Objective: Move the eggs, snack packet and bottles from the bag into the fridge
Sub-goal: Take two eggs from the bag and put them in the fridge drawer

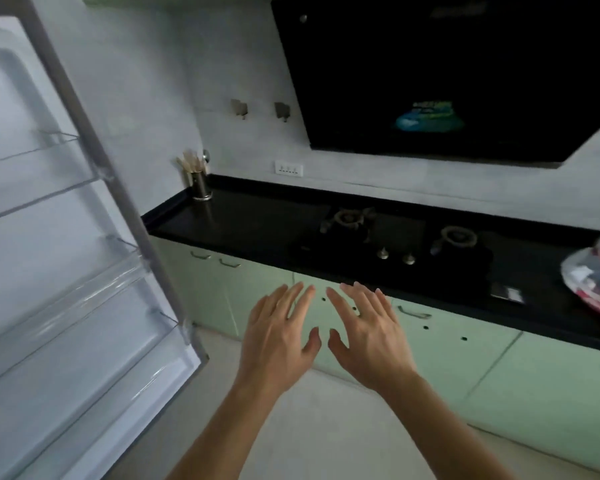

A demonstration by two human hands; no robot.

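Both hands — left (279,336), right (369,336) — hang spread and empty at lower centre. I judge I'm between fetches: bag (593,275) at right edge, fridge door (66,237) open left — reach right next.

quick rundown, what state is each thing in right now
fridge door: swung open, nothing stored in it
left hand: open, fingers spread, holds nothing
right hand: open, fingers spread, holds nothing
bag: on the counter at far right, things inside, partly out of frame
stove burners: no flame, no pot
chopstick holder: upright, sticks inside
cabinet doors: shut
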